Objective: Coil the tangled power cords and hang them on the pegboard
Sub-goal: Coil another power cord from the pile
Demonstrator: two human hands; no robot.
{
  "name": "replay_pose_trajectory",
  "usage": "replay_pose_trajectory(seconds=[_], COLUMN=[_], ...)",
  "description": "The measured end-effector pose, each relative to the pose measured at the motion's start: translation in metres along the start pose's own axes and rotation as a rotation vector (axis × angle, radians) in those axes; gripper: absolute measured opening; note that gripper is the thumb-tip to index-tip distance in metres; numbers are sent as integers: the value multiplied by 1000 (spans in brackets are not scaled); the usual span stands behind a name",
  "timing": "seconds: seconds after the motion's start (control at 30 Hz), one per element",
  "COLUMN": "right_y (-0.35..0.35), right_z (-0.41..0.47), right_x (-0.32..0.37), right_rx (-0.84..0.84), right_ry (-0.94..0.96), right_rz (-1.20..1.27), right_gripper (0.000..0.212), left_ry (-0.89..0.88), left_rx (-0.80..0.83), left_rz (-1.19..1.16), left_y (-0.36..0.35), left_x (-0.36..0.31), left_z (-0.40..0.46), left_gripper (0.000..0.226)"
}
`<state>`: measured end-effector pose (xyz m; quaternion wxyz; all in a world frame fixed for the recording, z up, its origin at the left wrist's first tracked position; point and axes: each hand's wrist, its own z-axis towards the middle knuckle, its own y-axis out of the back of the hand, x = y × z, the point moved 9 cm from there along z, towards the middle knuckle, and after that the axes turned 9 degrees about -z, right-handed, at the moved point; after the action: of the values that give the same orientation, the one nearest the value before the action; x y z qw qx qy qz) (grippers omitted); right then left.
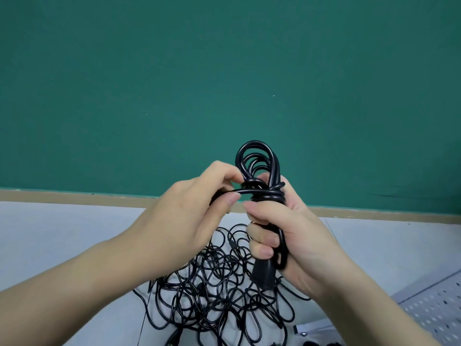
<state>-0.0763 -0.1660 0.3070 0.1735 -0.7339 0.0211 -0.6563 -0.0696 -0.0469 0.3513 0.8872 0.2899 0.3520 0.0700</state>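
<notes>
A coiled black power cord [259, 158] stands upright in the middle of the view, its loops sticking out above my hands. My right hand [287, 233] grips the bundle round its middle, and a black plug [263, 273] hangs out below the fingers. My left hand [199, 211] pinches the cord's free end, which is wrapped tightly round the bundle's neck. Below both hands a tangled pile of thin black cords [214, 290] lies on the grey floor. A corner of the white pegboard [434, 308] lies flat at the lower right.
A green wall [224, 71] fills the upper view, with a tan baseboard [74, 196] where it meets the grey floor [62, 233]. A small white piece [303, 330] lies beside the pegboard at the bottom edge.
</notes>
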Motion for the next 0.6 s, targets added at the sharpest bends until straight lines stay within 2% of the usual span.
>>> replay_pose_trajectory(seconds=[0.13, 0.27, 0.43, 0.6], right_y=[13, 26, 28, 18], right_z=[-1, -5, -6, -8], right_x=[5, 7, 9, 13], right_rx=[-53, -157, -223, -188], right_ry=[48, 120, 146, 199], right_rz=[-157, -488, -619, -742], right_gripper=[31, 35, 34, 40], left_ry=[-64, -124, -197, -214], left_rx=[46, -59, -101, -168], left_rz=[287, 425, 394, 341], left_y=[3, 22, 19, 18], left_x=[9, 0, -22, -32], left_z=[5, 9, 3, -1], left_gripper=[27, 29, 28, 24])
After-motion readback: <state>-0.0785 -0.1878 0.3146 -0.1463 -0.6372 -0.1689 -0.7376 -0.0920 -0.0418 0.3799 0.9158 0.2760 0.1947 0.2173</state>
